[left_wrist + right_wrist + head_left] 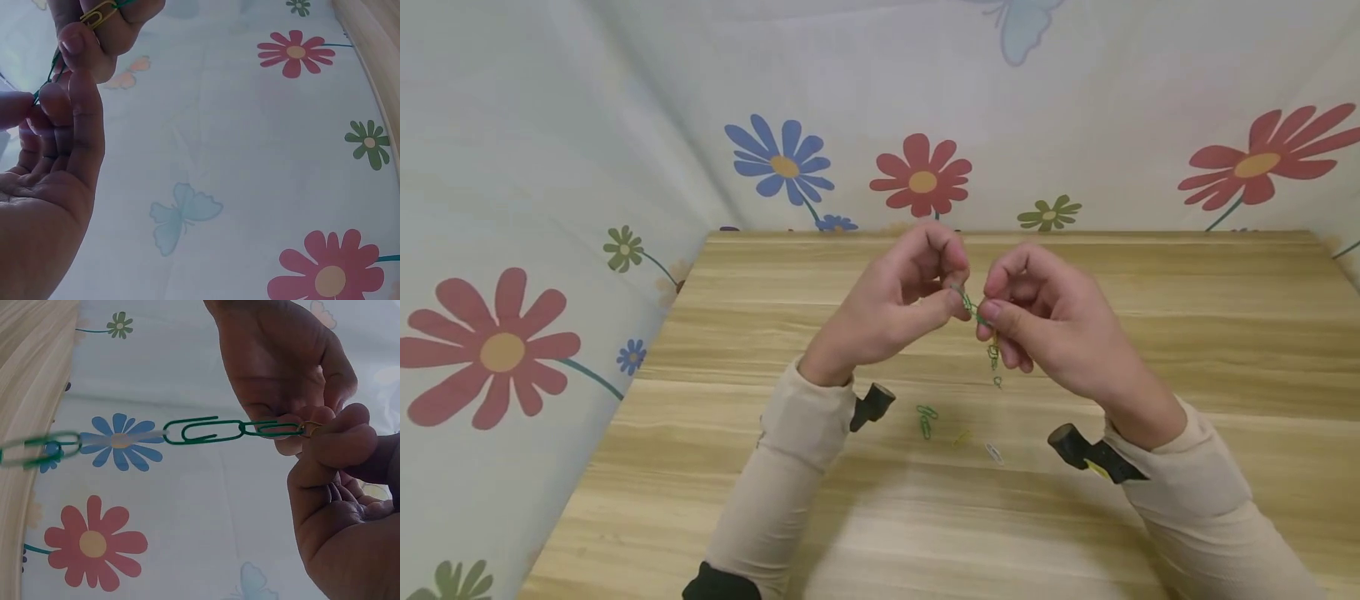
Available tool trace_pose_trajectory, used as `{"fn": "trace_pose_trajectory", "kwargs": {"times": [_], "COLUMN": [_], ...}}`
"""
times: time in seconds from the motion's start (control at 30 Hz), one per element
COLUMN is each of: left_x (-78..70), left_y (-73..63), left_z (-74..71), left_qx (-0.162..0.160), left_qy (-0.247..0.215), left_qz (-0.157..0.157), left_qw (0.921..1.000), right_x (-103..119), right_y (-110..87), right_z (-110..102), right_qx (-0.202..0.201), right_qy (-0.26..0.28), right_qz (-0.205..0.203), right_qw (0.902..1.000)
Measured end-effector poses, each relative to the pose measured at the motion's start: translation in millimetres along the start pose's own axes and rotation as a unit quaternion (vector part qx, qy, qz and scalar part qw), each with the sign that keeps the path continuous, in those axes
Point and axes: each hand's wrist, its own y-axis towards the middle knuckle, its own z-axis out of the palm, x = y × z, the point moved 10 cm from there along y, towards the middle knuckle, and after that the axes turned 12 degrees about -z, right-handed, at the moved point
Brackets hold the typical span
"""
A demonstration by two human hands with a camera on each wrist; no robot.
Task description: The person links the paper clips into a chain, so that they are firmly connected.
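My left hand [910, 300] pinches one end of a green paper clip [967, 302] between thumb and fingertips. Facing it, my right hand [1052, 321] holds a chain of linked paper clips by its upper end, fingertips right at the same green clip. A yellow paper clip [97, 15] shows between the right fingers in the left wrist view. Below that hand the chain hangs; in the right wrist view it has a green clip [272, 429], a larger green clip [203, 430], a blurred white clip [122, 439] and more green. Fingers partly hide the join.
On the wooden table [715, 467], below the hands, lie loose green paper clips [927, 421], a yellow one [962, 437] and a white one [994, 452]. A flower-printed cloth [850, 83] stands behind the table and along its left side.
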Motion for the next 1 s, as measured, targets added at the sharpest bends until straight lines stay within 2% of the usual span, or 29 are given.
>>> {"fn": "trace_pose_trajectory", "kwargs": {"times": [0.23,0.4,0.6,0.73,0.87,1.0], "left_x": [-2.0,-4.5,-7.4,-6.0,2.7,21.6], "left_y": [1.3,2.0,3.0,3.7,2.8,0.3], "left_z": [-0.9,1.6,4.3,5.3,3.3,4.6], "left_qx": [-0.007,-0.008,-0.017,-0.016,-0.007,0.021], "left_qy": [-0.009,0.009,0.03,0.031,0.036,0.078], "left_qz": [0.014,0.021,0.016,0.007,-0.028,-0.1], "left_qw": [0.9998,0.9997,0.9993,0.9994,0.9989,0.9917], "right_x": [-1.1,3.7,13.5,20.8,29.1,36.2], "right_y": [-0.9,-1.7,-0.9,-0.1,1.0,-0.3], "right_z": [-1.2,-7.2,-9.1,-15.6,-27.7,-41.6], "right_qx": [0.02,0.002,-0.007,-0.026,-0.058,-0.095], "right_qy": [-0.025,-0.066,-0.115,-0.11,-0.064,-0.006], "right_qz": [0.0,-0.001,-0.012,-0.04,-0.084,-0.117], "right_qw": [0.9995,0.9978,0.9933,0.9928,0.9927,0.9885]}}
